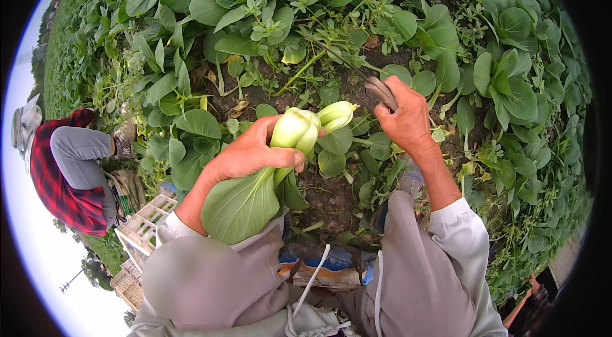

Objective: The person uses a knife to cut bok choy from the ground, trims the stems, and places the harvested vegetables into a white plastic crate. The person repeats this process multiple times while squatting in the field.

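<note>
In the middle of the head view, my left hand (256, 148) grips heads of bok choy (296, 131), their pale bases up and to the right, their broad green leaves hanging below my wrist. A smaller bok choy base (337, 116) juts out past my fingers. My right hand (406, 114), to the right and apart from them, is closed around the handle (382, 92) of a thin-bladed knife or sickle; its dark blade (339, 55) reaches up and left among the leaves. Soil and low bok choy plants lie between and beneath my hands.
Bok choy and small-leaved weeds (267, 28) surround me. At the left a person in a red plaid shirt (67, 174) crouches near white plastic crates (143, 224). Another person's arm (519, 306) shows at the lower right. A printed sack (330, 265) lies between my legs.
</note>
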Demonstrator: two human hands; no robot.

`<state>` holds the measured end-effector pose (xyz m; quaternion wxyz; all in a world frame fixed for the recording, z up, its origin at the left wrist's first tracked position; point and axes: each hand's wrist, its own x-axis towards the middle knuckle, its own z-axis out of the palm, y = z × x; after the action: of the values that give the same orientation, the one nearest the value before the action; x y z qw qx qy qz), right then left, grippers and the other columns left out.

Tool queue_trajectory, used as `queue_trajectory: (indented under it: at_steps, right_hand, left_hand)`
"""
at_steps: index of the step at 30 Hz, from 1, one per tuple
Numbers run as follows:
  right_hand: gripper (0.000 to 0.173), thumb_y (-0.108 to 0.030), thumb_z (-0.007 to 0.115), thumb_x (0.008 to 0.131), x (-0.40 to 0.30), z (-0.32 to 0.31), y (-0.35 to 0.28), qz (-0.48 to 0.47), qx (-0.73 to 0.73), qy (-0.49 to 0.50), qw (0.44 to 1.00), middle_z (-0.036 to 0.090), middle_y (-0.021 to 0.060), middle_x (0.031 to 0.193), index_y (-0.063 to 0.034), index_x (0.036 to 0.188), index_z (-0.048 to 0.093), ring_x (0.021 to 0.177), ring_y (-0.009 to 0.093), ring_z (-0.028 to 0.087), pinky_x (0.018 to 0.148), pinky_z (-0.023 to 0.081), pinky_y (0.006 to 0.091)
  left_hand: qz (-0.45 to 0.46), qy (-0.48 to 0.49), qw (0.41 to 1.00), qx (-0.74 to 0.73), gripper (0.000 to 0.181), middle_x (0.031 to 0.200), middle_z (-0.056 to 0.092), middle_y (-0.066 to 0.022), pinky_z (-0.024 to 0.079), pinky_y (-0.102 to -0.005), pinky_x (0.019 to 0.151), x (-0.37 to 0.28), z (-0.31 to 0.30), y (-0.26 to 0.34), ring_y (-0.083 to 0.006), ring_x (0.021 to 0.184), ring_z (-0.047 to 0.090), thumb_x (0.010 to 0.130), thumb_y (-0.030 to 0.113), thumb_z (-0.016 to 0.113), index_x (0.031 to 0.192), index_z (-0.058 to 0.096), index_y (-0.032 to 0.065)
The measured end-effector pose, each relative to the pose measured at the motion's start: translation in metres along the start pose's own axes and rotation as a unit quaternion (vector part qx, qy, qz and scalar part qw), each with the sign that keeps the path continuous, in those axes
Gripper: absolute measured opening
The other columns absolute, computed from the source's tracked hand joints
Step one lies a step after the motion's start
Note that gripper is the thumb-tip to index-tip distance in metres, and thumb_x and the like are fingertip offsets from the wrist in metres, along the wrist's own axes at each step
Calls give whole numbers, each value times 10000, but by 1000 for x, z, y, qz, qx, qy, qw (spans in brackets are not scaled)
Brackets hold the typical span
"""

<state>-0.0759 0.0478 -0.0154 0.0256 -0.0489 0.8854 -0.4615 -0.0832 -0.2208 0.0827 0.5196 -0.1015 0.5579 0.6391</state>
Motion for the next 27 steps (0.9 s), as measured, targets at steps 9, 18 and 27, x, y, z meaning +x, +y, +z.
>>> queue_trajectory:
  at_steps: [9,18,27]
  right_hand:
    - [523,-251,787,812,-12,2,-40,215,468,-113,850,616,5,881,-19,1202,528,550,35,482,459,386,207]
    - [415,-221,727,863,-23,27,-62,148,365,-161,905,621,66,906,-17,1172,540,742,143,606,653,503,307]
    - [297,-146,684,862,-28,38,-58,-25,170,-169,970,638,179,922,-6,1096,566,820,345,635,728,499,391]
  left_hand:
    - [51,-8,994,-94,827,1346,503,-178,450,-372,959,-3,12,-6,-260,1065,595,704,212,711,1416,356,-14]
    - [107,11,992,72,1038,1433,429,-110,345,-328,1078,3,5,-23,-175,1245,465,710,209,734,1537,132,34]
    - [54,91,991,83,695,1083,579,-24,466,-287,891,-7,-16,-42,-117,960,551,693,162,729,1324,467,32]
